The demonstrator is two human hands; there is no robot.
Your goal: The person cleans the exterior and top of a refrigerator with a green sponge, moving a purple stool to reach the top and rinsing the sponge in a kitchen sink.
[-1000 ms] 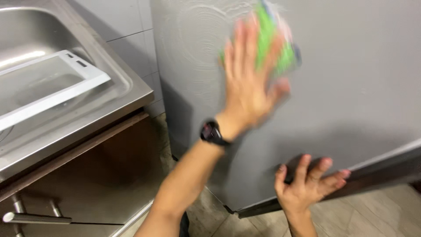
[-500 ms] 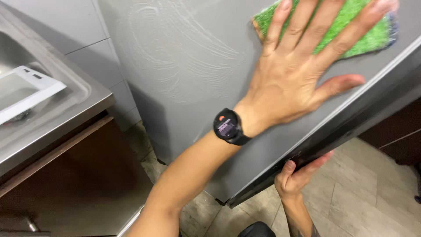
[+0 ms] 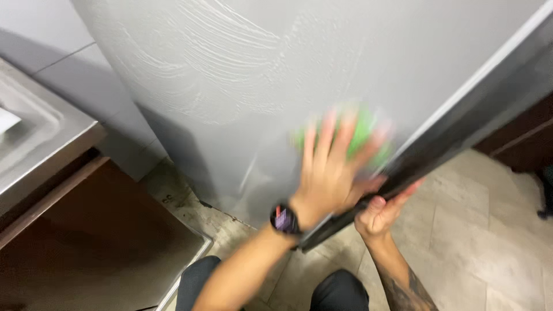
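Since the green scrubbing pad (image 3: 360, 129) sat near the upper right of the frame half a second ago, it has dropped to the centre right, low on the grey fridge door (image 3: 242, 69), just beside the door's dark edge. Your left hand (image 3: 331, 173) presses it flat with the fingers (image 3: 325, 144) spread wide, open over the pad rather than curled round it; motion blur hides the finer contact. Soapy streaks arc across the upper door, so the top looks covered and the wiping has reached the bottom corner. Your right hand (image 3: 377, 210) stays closed around the door's lower edge, steadying it. At far left, the steel table (image 3: 40, 150) has slid mostly out of view.
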